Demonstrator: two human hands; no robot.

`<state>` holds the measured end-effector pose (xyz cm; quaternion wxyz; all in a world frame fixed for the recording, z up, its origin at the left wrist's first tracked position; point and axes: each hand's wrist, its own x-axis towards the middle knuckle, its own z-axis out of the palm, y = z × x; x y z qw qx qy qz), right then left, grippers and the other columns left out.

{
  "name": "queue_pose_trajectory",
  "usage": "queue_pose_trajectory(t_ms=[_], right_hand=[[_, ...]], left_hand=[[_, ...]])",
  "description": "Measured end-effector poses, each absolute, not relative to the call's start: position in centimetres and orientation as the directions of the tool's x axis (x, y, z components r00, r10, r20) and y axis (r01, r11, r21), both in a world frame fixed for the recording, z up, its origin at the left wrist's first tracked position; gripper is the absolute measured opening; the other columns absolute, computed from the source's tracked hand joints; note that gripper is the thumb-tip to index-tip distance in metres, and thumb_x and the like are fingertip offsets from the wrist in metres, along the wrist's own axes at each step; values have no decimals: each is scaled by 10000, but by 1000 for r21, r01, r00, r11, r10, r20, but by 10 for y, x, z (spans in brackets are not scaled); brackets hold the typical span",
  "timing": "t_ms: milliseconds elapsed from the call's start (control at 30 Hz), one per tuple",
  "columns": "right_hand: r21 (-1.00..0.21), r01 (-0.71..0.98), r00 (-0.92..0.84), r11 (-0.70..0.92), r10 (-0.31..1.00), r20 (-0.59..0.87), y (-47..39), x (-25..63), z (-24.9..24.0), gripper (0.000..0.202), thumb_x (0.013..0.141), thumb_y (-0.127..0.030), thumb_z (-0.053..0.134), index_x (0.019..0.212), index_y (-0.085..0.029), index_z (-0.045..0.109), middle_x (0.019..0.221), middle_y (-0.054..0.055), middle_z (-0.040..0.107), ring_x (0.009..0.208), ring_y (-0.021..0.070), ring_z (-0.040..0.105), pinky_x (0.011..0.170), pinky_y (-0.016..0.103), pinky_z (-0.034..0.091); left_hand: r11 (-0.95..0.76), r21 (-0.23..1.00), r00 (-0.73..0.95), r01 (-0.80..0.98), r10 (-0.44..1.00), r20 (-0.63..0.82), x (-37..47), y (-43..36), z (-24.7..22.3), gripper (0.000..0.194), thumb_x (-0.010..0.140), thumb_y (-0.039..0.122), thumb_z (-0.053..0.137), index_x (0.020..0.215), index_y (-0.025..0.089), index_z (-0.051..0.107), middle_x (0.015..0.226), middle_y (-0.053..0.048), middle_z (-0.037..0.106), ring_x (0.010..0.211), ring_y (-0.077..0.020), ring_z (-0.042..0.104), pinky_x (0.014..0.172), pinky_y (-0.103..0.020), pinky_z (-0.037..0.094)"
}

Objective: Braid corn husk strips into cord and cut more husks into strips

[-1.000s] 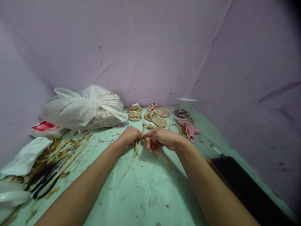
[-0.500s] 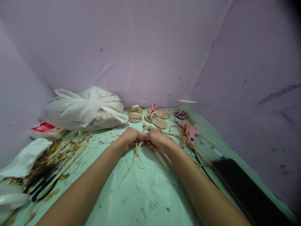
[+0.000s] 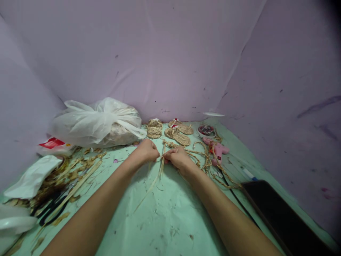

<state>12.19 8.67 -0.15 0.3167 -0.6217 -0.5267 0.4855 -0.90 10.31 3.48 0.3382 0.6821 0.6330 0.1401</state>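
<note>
Pale fibre strands (image 3: 161,166) hang from the lower end of a braided cord (image 3: 164,145) in the middle of the green surface. The fingertips of my right hand (image 3: 176,156) pinch the strands just below the braid. Close by on the left, my left hand (image 3: 149,151) is closed, with a thin pale strand faintly visible under its fingers. A long thin strand trails down toward the front. More braided cord (image 3: 206,156) lies looped to the right of my right hand.
Woven slippers (image 3: 178,136), a bead dish (image 3: 206,130) and a white plastic bag (image 3: 98,122) stand along the back. A pink glue gun (image 3: 218,149) and black phone (image 3: 279,217) are at right. Scissors (image 3: 50,209), fibre scraps (image 3: 71,170) and white paper (image 3: 33,177) lie left.
My left hand has moved slightly away from my right hand, opening a small gap. The wide pale strip that was under my right hand no longer shows there.
</note>
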Motion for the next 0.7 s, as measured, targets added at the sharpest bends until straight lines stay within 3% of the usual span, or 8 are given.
queue_pose_trajectory(t_ms=[100,233,333,433,533,600,700], right_hand=[[-927,241,-39,-286,952,-304,85,122,0,119,575,-134,485,470,-128,540,285,-62,313,286,41,202,332,204,127],[-913,-4,-17,-408,913,-408,87,120,-2,158,528,-98,467,418,-169,380,294,-79,262,292,38,181,325,202,114],[-899,-41,-22,-435,900,-435,88,119,-5,176,505,-81,444,418,-181,327,315,-69,292,304,46,245,327,194,163],[-900,-55,-89,-432,900,-426,88,123,-4,108,500,-81,441,441,-158,393,346,-54,358,317,43,275,331,183,181],[-903,-77,-195,-424,894,-403,90,130,-2,40,528,-105,462,532,-133,491,389,-61,394,309,22,216,320,168,124],[-901,-95,-260,-423,884,-388,91,133,-3,41,551,-123,479,578,-126,510,416,-65,408,308,12,185,320,161,94],[-904,-90,-311,-418,874,-373,92,135,-5,41,580,-147,484,544,-136,468,416,-55,414,312,16,222,330,163,97]], left_hand=[[48,649,146,759,959,-242,-9,101,41,100,531,199,534,453,138,538,390,9,424,404,-91,346,415,-226,244],[-25,610,179,792,965,-192,12,83,33,58,530,159,523,474,147,530,417,19,390,430,-96,352,440,-228,241],[-134,550,179,824,984,-28,26,67,28,71,521,117,528,464,159,519,427,9,377,470,-119,402,476,-235,251],[-187,604,239,775,971,-6,24,66,33,80,519,118,545,455,158,521,421,2,400,473,-126,426,480,-236,261],[10,762,88,648,992,-88,10,81,44,42,572,154,519,556,146,557,466,0,483,402,-98,403,424,-224,249],[243,857,5,455,961,-275,4,91,44,93,603,154,486,660,140,559,527,-6,536,354,-77,384,380,-209,225],[524,815,237,246,783,-575,3,100,32,89,625,163,473,651,111,539,550,-41,556,350,-62,400,351,-180,228]])
